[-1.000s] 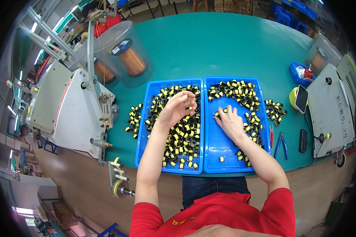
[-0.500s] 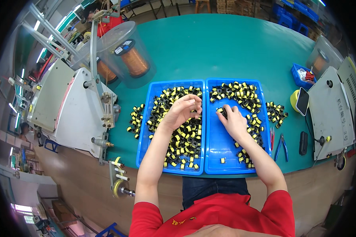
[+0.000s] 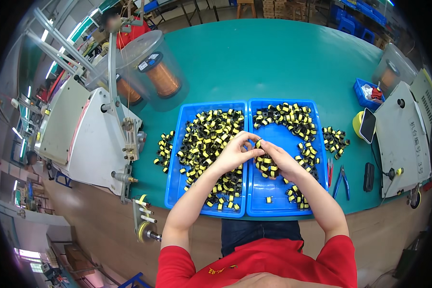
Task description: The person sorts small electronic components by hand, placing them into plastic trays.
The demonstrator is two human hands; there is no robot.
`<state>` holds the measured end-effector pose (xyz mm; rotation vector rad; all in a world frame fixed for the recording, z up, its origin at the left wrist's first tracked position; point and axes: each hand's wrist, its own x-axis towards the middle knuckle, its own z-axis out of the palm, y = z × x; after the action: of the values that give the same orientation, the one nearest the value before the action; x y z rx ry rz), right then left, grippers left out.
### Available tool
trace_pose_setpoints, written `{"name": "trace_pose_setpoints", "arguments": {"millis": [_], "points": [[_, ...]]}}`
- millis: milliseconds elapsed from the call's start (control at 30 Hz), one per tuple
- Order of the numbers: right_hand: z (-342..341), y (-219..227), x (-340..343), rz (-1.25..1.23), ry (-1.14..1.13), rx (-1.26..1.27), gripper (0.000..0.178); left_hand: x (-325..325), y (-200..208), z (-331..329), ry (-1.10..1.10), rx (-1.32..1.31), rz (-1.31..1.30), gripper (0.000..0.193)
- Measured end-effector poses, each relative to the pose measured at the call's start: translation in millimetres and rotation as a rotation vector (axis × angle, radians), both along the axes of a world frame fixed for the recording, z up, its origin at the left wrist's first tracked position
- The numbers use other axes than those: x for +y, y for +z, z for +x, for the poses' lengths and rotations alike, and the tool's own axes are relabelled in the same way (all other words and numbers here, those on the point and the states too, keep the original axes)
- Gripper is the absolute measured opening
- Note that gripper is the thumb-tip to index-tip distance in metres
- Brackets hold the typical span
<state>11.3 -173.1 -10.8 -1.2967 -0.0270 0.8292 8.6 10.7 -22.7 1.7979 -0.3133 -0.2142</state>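
Observation:
My left hand (image 3: 240, 152) and my right hand (image 3: 282, 161) meet above the inner walls of two blue trays. Between their fingertips is a small yellow-taped transformer (image 3: 259, 143), with the left thumb and index finger closed in a pinch there. Several more yellow-and-black transformers (image 3: 267, 167) are bunched at the curled right hand, partly covered by its fingers. The left tray (image 3: 174, 185) holds a dense heap of such transformers (image 3: 204, 137). In the right tray (image 3: 261, 206), transformers lie along the far and right sides, and a single one (image 3: 269, 199) sits near the front.
Small transformer piles flank the trays on the green table (image 3: 225, 57). To the right are blue-handled pliers (image 3: 342, 182), a black case (image 3: 368, 176), a phone (image 3: 367, 125) and a small blue basket (image 3: 368, 94). White machines stand at both sides, and copper wire spools (image 3: 161, 77) at the far left.
My left hand has moved down and right to meet my right hand, its fingers closing into a pinch. The right hand has shifted slightly nearer me, with a bunch of transformers now showing at it.

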Motion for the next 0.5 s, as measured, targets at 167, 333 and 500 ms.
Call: {"name": "trace_pose_setpoints", "arguments": {"millis": [167, 333, 500], "points": [[3.8, 3.2, -1.7, -0.002, -0.006, 0.09, 0.048, -2.4, 10.0, -1.4, 0.078, 0.17, -0.316, 0.034], [8.1, 0.8, -5.8, 0.083, -0.071, 0.137, 0.044, -1.6, 14.2, -1.7, 0.101, 0.149, -0.405, 0.037], [13.4, 0.5, -8.7, 0.158, -0.101, 0.14, 0.039, -2.3, 16.2, -1.8, 0.088, 0.122, -0.453, 0.041]]}}
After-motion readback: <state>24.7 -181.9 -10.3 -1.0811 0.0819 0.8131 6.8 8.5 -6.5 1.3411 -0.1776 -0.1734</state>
